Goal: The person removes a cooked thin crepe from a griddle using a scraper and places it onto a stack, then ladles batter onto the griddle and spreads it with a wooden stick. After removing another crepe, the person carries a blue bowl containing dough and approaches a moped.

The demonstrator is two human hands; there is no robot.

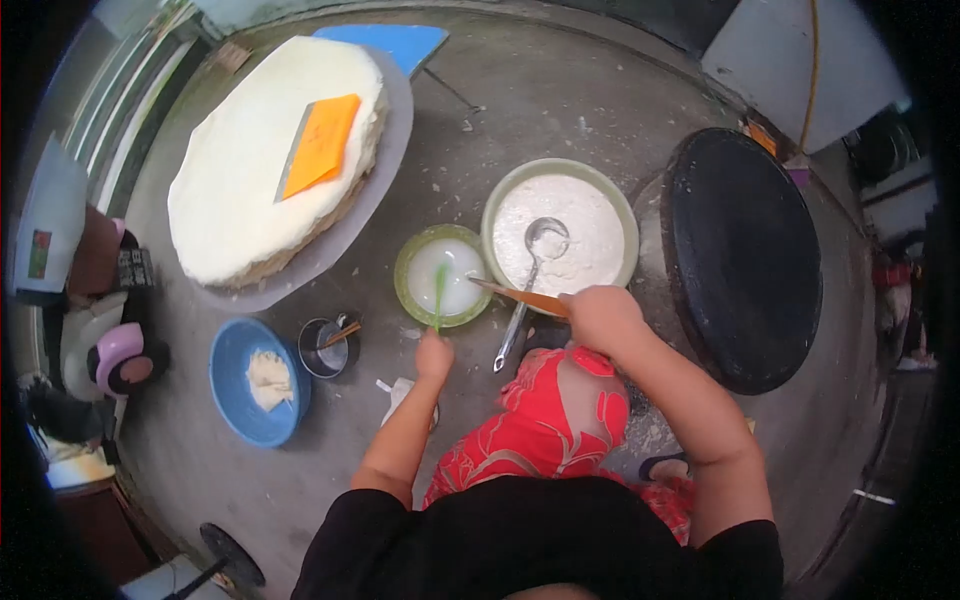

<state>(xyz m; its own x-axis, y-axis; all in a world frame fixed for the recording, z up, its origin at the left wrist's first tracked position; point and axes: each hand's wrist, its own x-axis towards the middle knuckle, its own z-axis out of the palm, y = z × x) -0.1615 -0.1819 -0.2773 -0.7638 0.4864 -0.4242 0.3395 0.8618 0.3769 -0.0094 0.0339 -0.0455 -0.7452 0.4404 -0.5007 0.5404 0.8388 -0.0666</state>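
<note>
The left hand (434,357) was closed round a slim green stick-like tool (439,293), its far end in the milky liquid of a small yellow-green bowl (403,270). The right hand (602,322) was clamped on a flat orange-brown scraper (530,298), its tip over that bowl.

Much seemed done: a thick, layered-looking white round stack (235,150) already lay on a grey round board (396,110), a flat orange scraper with a grey edge (322,145) on top. Plenty was apparently left, since pale batter filled a wide cream-coloured bowl (628,250), where a shiny metal ladle (530,275) rested. A black round griddle-like plate (745,260) stood to the right.

The floor (560,110) was grey, flecked with white; a blue plastic bowl (225,400) and a metal cup (311,362) stood at left, near a cluttered wall side.
</note>
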